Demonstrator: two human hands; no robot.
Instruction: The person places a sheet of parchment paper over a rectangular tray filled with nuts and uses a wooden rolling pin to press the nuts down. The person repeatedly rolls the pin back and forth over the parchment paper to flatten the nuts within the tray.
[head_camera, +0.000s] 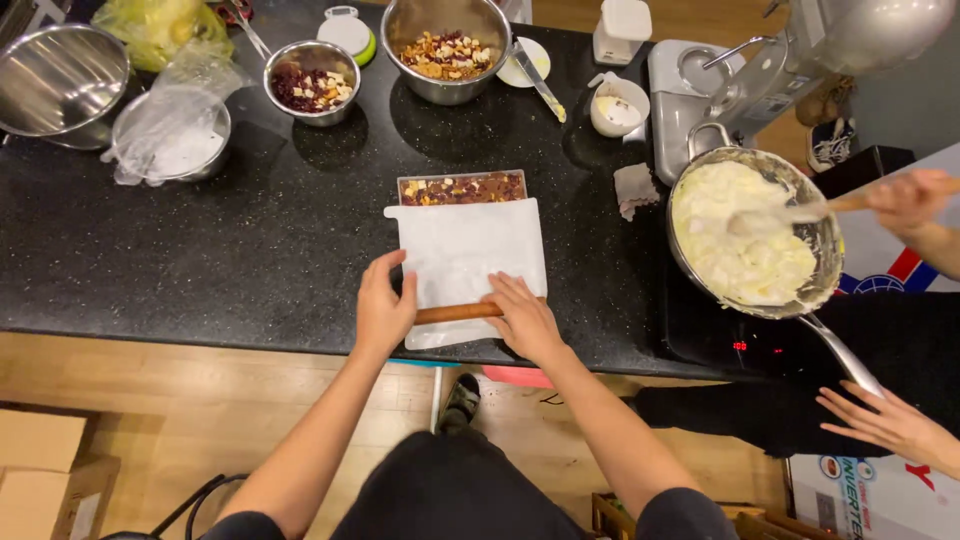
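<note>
My left hand (384, 308) and my right hand (522, 318) press on the two ends of a wooden rolling pin (458, 312). The pin lies across a white sheet of parchment paper (468, 250) near the counter's front edge. The sheet covers most of a rectangular tray (461, 188) whose far strip shows a dark mix with nuts and pale bits. Both hands curl over the pin with the fingers flat on the paper.
On the black counter (200, 250) stand several steel bowls: an empty one (60, 80), one with plastic wrap (172, 135), one of dark fruit (312, 82), one of nuts (446, 50). At right, another person's hands stir white paste in a pan (745, 235) on a cooktop.
</note>
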